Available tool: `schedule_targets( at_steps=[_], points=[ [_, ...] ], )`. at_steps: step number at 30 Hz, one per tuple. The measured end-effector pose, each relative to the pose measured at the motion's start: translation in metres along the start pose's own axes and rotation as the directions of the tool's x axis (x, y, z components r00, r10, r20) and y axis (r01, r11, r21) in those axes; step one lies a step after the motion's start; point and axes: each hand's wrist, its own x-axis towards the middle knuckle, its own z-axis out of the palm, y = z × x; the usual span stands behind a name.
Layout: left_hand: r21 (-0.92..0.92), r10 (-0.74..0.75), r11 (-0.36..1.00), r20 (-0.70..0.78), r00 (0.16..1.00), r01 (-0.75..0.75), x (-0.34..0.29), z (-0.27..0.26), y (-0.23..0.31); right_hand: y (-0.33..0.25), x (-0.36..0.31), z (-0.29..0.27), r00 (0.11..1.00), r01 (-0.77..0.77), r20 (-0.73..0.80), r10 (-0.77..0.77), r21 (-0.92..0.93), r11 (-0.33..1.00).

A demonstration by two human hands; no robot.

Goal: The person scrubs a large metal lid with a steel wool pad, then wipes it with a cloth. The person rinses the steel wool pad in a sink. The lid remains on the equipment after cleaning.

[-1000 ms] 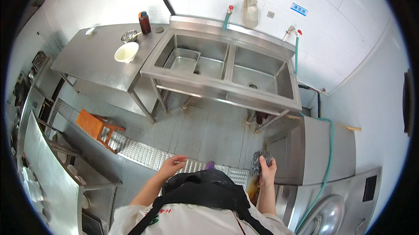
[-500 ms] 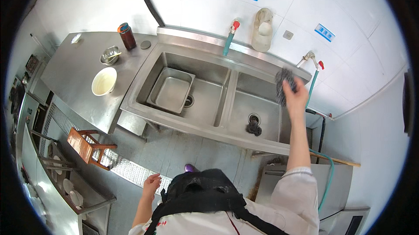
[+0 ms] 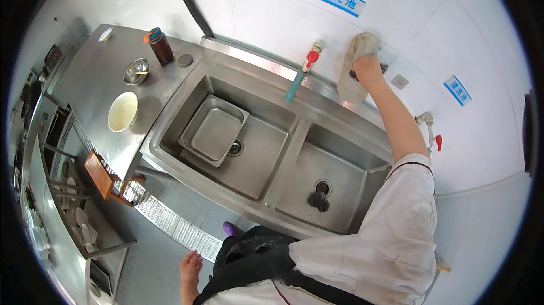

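My right hand is at the mouth of a cut-open, off-white plastic jug on the wall behind the sink. Its fingers are closed on a dark grey steel wool scrubber, mostly hidden by the hand and partly showing at its sides. A second steel wool scrubber lies beside the drain of the right sink basin. Low in front of my body, well away from the sink, hangs my left hand. It is empty, with its fingers loosely bent and apart.
The left basin holds a rectangular steel pan. Two taps, one with a teal hose, jut from the wall. On the left counter stand a cream bowl, a metal bowl and a dark red bottle. A wooden stool stands below.
My right hand has moved left and up from above the right basin to the wall jug, carrying the scrubber. The view has shifted, bringing my right sleeve over the basin's right edge.
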Motion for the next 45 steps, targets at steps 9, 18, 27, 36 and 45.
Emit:
schedule_targets(
  at_steps=[9,18,27,36,45],
  points=[
    [0.066,-0.058,0.996,0.018,0.998,0.057,-0.027,0.056,-0.052,0.02,0.035,0.009,0.956,0.182,0.19,-0.224,0.214,0.96],
    [0.195,0.046,0.979,0.063,0.997,-0.057,-0.02,0.049,-0.024,0.052,-0.026,-0.025,0.978,-0.008,-0.193,0.076,0.33,0.944],
    [0.154,0.06,0.985,0.105,0.993,-0.076,-0.048,0.064,-0.023,0.057,-0.066,0.004,0.919,-0.13,-0.161,0.359,0.738,0.662],
    [-0.276,0.011,0.961,-0.08,0.997,-0.033,-0.07,-0.025,-0.107,0.005,-0.11,0.107,0.994,-0.102,0.053,-0.1,0.042,-0.994],
    [-0.598,-0.097,0.773,-0.441,0.892,-0.212,-0.197,-0.166,-0.241,-0.33,-0.217,-0.176,0.796,-0.534,-0.412,-0.443,-0.133,-0.835]
  ],
)
